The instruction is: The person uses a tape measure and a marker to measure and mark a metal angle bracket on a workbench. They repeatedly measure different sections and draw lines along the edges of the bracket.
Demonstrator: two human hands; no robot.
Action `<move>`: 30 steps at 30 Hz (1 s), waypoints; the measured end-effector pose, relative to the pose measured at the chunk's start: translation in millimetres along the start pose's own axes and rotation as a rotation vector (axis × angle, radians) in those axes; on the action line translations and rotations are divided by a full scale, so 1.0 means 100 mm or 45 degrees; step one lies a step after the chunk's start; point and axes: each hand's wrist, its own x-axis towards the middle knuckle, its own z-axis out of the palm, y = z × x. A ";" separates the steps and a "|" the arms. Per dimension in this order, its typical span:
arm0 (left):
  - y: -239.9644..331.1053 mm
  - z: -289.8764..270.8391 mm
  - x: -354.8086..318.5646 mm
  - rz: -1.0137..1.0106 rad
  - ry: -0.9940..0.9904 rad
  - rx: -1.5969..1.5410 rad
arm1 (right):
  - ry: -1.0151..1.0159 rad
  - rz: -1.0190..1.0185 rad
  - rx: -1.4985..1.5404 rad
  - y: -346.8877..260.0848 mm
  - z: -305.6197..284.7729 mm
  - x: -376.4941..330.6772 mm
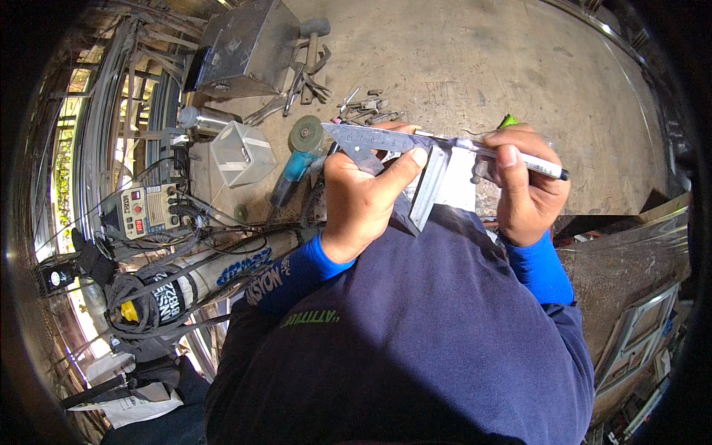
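My left hand (360, 200) grips a grey metal set square (363, 139), its thumb pressed near the corner of the blade. The square's thick stock (429, 189) slopes down toward my dark shirt. In my right hand (528, 189) is a white marker pen (543, 165) with a black end, held between thumb and fingers. The pen lies nearly level and points left, toward the square's right end. What its tip touches is too small to make out. Behind the square, a white sheet (458, 178) shows in part between my hands.
Left of my hands lie a teal angle grinder (295, 167) and a clear plastic container (241, 154). Farther back are a metal box (248, 48), a mallet (314, 30), locking pliers (304, 83) and small metal bits (371, 110). A welding machine (144, 211) and gas cylinder (211, 278) stand left.
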 end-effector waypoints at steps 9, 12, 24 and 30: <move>-0.16 0.03 0.14 -0.246 -0.019 -0.361 | -0.104 0.688 -0.086 0.30 -0.15 -0.09; -0.51 0.02 0.31 -0.232 -0.122 -0.296 | -0.491 0.904 0.173 0.67 -0.02 -0.10; -2.54 -0.19 1.04 -0.857 -0.189 -0.201 | 0.182 1.260 0.014 2.20 -0.41 -0.43; -2.93 0.04 1.13 -0.201 -0.618 0.932 | 0.485 1.232 0.008 2.18 -0.90 -0.74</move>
